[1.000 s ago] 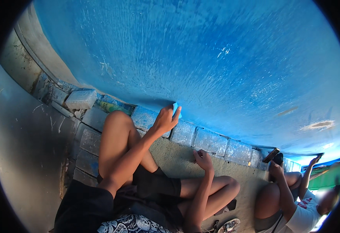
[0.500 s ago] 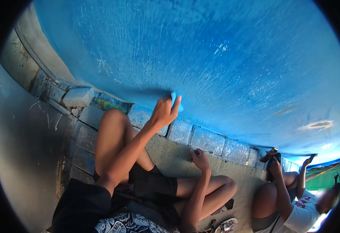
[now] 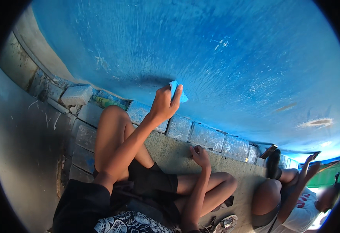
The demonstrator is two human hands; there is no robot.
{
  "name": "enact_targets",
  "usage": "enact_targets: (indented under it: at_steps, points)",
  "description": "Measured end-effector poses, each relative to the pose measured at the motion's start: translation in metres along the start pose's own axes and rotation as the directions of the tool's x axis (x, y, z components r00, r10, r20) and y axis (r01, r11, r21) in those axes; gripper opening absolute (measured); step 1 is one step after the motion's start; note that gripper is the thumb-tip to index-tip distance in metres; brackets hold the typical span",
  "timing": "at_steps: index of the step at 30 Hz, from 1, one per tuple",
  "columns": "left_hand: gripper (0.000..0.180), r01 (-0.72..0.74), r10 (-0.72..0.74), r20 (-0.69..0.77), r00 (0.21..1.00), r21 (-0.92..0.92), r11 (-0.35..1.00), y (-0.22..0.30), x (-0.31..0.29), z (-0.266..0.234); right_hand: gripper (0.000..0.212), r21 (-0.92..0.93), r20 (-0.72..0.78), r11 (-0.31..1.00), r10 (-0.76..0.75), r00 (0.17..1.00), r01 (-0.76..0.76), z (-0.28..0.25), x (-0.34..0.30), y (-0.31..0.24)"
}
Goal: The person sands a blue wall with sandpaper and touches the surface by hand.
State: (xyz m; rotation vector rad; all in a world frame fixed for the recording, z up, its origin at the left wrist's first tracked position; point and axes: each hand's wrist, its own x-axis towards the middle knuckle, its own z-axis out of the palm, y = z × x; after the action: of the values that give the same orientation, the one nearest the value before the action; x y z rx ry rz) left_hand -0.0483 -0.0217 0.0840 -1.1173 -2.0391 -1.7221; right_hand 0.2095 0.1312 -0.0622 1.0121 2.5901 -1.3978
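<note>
My left hand (image 3: pixel 164 104) had moved up the blue wall (image 3: pixel 139 46), its grip pinching a blue sheet (image 3: pixel 173 86) at the surface, so the sheet reached a higher patch. My right hand (image 3: pixel 201 157) curled; I couldn't tell whether it held anything.

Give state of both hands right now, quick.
Left hand: closed, holding a blue sheet.
Right hand: loosely closed, nothing visible in its grip.

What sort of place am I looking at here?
Probably an outdoor strip or walkway, though I can't be sure: a scuffed blue wall, grey blocks along its foot, and rough concrete-like ground beside them.
</note>
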Motion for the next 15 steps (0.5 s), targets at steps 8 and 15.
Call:
enact_targets:
  at_steps: [8, 15]
  points:
    - [0.037, 0.087, -0.107, 0.164, 0.981, 0.126, 0.988, -0.035, -0.03, 0.019, 0.037, -0.07, 0.006, 0.996, -0.059, 0.998, 0.059, 0.002, 0.011, 0.018]
    - [0.036, 0.001, 0.0, -0.039, 0.999, 0.004, 1.0, -0.017, -0.016, 0.015, 0.036, 0.02, 0.045, 1.0, 0.009, 0.999, -0.01, 0.005, 0.005, -0.005]
